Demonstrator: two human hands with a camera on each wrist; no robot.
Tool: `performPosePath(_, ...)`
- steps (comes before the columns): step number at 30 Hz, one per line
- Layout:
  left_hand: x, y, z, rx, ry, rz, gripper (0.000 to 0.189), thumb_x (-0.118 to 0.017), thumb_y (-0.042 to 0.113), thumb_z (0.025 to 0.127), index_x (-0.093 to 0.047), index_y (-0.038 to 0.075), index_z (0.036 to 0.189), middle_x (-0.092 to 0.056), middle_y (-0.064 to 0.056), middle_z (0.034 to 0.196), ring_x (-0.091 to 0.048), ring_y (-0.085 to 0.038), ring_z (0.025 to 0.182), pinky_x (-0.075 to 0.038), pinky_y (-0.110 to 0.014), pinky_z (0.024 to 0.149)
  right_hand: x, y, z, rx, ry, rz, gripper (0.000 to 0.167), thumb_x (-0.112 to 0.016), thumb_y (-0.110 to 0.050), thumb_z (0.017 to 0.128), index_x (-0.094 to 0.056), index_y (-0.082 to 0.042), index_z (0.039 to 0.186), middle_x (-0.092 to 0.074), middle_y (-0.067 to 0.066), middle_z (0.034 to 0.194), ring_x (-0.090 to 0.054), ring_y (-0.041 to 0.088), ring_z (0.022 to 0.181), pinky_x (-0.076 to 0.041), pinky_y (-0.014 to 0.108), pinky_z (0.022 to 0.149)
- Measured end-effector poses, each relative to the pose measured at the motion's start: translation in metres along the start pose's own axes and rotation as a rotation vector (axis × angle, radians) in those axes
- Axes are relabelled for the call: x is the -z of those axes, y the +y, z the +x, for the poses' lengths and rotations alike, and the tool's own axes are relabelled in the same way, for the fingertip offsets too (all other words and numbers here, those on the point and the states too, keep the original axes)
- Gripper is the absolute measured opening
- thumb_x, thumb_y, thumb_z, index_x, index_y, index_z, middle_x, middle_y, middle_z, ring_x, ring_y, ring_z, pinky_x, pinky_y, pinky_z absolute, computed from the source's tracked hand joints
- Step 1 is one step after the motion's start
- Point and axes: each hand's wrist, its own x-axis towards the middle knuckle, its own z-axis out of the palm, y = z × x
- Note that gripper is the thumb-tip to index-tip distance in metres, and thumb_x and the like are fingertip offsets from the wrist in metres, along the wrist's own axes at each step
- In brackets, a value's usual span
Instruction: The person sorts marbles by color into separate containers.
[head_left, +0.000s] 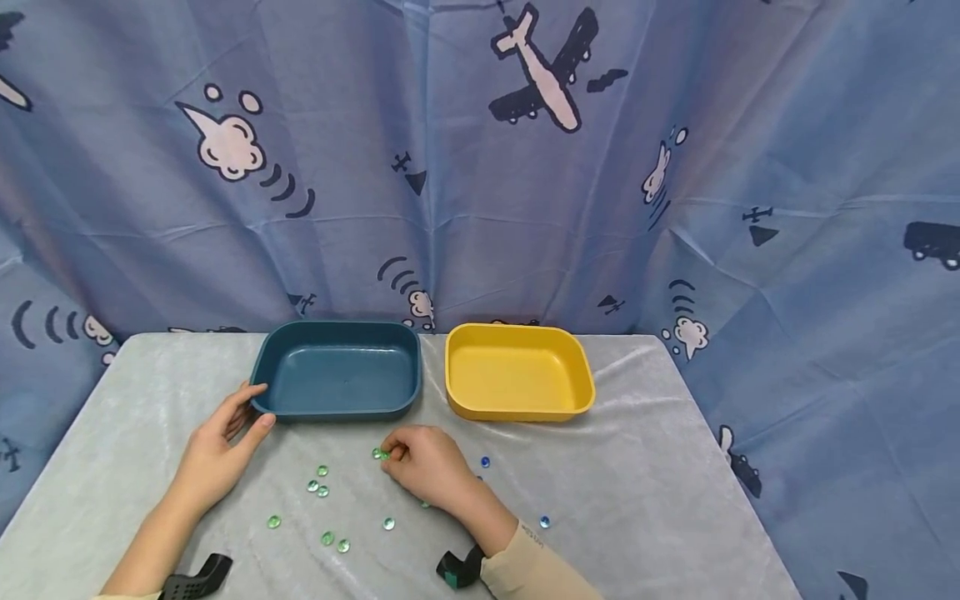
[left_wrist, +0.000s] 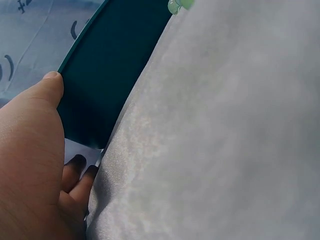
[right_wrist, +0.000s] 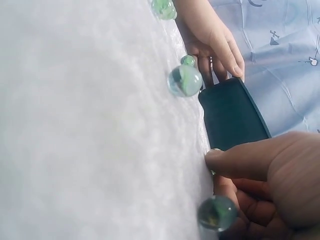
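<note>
At the left end of the dark teal tray (head_left: 335,416), my left hand (head_left: 213,458) grips the corner, its thumb against the front wall and a finger over the rim. The left wrist view shows the thumb on the edge of the tray (left_wrist: 105,75). My right hand (head_left: 431,468) is low over the cloth in front of the tray's right end. Its curled thumb and index finger pinch a green glass marble (head_left: 385,456), and another green marble (head_left: 377,453) lies right beside it. In the right wrist view a clear-green marble (right_wrist: 217,213) sits close to the curled fingers.
A yellow tray (head_left: 521,415) stands right of the teal one. Several green marbles (head_left: 327,538) are scattered in front of the left hand. Blue marbles (head_left: 545,522) lie to the right of the right hand. A patterned curtain (head_left: 337,167) hangs behind the cloth-covered table (head_left: 660,500).
</note>
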Motion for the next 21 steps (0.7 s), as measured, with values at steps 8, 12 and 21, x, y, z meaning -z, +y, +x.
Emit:
performPosePath(8,0.002,-0.003,0.001,-0.022,0.009,0.000,0.053,-0.073,0.021,0.108,-0.057,0.007,0.157,-0.041,-0.032,0.167,-0.056,-0.049,0.137,-0.037,0.000,0.099,0.000,0.001,0.002,-0.009,-0.028,0.056,0.007,-0.085,-0.019,0.097,-0.079,-0.017,0.100,-0.062,-0.015,0.078,-0.055,0.002,0.068,-0.048,0.021,0.065)
performPosePath(12,0.001,-0.002,0.000,-0.034,0.014,0.003,0.052,-0.074,0.020,0.108,-0.058,0.006,0.156,-0.042,-0.033,0.165,-0.057,-0.043,0.137,-0.038,0.000,0.100,0.003,0.003,0.000,-0.014,-0.045,0.161,0.007,-0.083,-0.017,0.098,-0.078,-0.015,0.102,-0.064,-0.013,0.081,-0.056,0.002,0.068,-0.050,0.021,0.064)
performPosePath(21,0.000,-0.001,-0.001,-0.032,0.018,0.008,0.054,-0.074,0.020,0.108,-0.057,0.008,0.157,-0.042,-0.034,0.164,-0.057,-0.050,0.136,-0.037,0.000,0.099,0.013,0.001,-0.003,-0.009,-0.077,0.315,0.008,-0.078,-0.011,0.100,-0.078,-0.011,0.108,-0.066,-0.009,0.084,-0.056,0.005,0.070,-0.047,0.020,0.062)
